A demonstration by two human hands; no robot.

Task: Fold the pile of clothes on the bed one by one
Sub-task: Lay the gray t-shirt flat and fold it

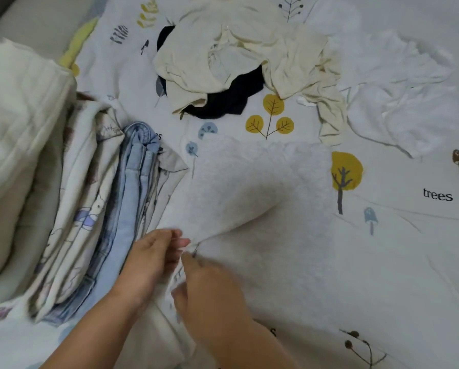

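bed sheet [409, 262] with tree and mushroom print under everything. folded quilt stack [71, 209] along my left, white bundle [18, 115] beyond it, folded jeans [132, 193] lying on the stack's right edge. light grey garment [263, 203] spread flat in the centre, right in front of me, touching the stack's edge. unfolded pile sits at the far side: cream garments [236, 49] on top of a black garment [231, 102], white garment [398, 97] to their right, well apart from the grey one. my left hand [153, 262] and right hand [209, 288] meet at the grey garment's near left edge. left fingers curled, pinching the fabric edge. right fingers curled over the same edge just beside it, gripping the cloth; frame is motion-blurred there, so exact finger placement is unclear. fabric ridges up from the pinch point toward the centre.
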